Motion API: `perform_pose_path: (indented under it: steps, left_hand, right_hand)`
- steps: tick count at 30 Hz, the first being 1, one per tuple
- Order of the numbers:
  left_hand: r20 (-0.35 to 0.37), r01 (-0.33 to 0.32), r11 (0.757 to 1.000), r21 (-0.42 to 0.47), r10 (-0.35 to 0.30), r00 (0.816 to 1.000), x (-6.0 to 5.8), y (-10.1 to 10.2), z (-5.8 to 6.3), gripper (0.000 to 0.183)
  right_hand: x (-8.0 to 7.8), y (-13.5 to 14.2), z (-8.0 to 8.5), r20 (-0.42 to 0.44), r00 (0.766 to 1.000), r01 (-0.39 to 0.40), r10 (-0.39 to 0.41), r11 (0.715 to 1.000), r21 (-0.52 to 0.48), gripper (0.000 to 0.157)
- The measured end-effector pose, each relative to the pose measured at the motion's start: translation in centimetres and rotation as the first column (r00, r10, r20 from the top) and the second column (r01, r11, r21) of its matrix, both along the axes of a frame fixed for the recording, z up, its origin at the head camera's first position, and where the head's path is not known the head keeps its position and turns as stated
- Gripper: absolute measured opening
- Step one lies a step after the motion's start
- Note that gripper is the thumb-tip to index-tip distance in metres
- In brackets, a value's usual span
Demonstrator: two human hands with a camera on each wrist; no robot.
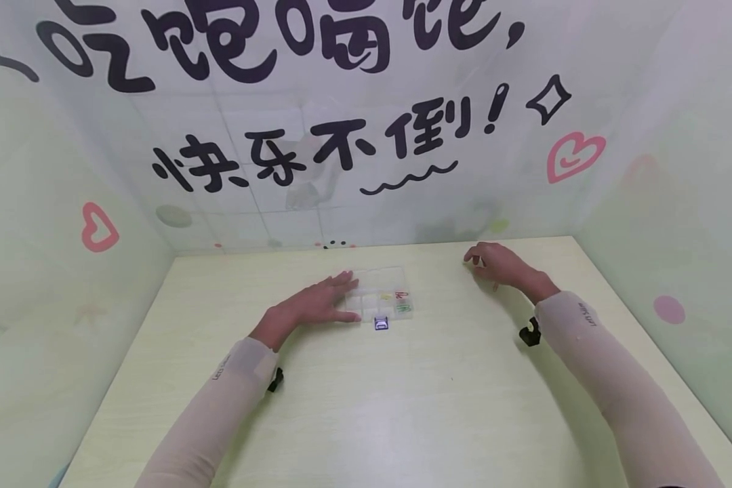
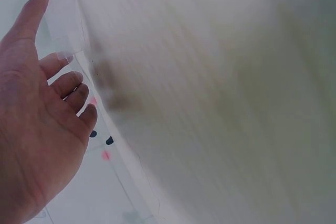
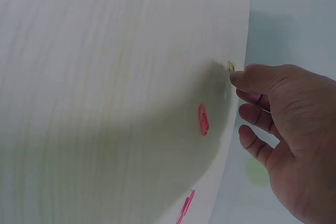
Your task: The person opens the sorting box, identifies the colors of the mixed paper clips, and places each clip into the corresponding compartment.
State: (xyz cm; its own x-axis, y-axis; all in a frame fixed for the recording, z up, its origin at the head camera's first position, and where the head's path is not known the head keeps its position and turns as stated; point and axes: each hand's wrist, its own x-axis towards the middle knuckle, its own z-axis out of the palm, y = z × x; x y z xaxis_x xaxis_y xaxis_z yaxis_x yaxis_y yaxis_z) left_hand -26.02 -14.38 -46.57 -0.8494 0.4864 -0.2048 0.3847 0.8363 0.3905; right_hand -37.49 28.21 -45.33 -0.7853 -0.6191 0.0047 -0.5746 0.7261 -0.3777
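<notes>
right wrist view: the right hand [image 3: 299,116] pinches a yellow clip [image 3: 231,66], 3 o'clock of the clear box [image 1: 383,278]; weak fingertip contact could drop it. the left hand [image 1: 318,302], spread at the box's 9 o'clock, could shift the box by uneven pressure.

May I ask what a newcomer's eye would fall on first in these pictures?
Probably the big black lettering on the back wall. Next, perhaps, the clear divided box by the left hand, then the small yellow item the right hand pinches near the far edge of the table.
</notes>
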Motion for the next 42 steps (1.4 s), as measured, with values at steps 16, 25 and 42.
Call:
perform_pose_path:
  steps: [16,25,42]
  left_hand:
    - [-0.004,0.01,1.0,0.0,-0.01,1.0,0.26,0.22,0.23,0.097]
    - [-0.024,0.028,1.0,0.006,-0.028,0.999,0.2,0.18,0.02,0.096]
    - [-0.003,0.011,1.0,0.01,-0.011,1.0,0.22,0.02,0.25,0.097]
  right_hand:
    - [0.05,-0.53,-0.3,0.002,1.0,0.013,-0.013,1.0,-0.009,0.022]
    - [-0.21,-0.47,-0.58,0.023,0.999,0.05,-0.049,0.998,-0.037,0.009]
    - [-0.13,-0.83,-1.01,0.078,0.993,0.095,-0.091,0.994,-0.048,0.006]
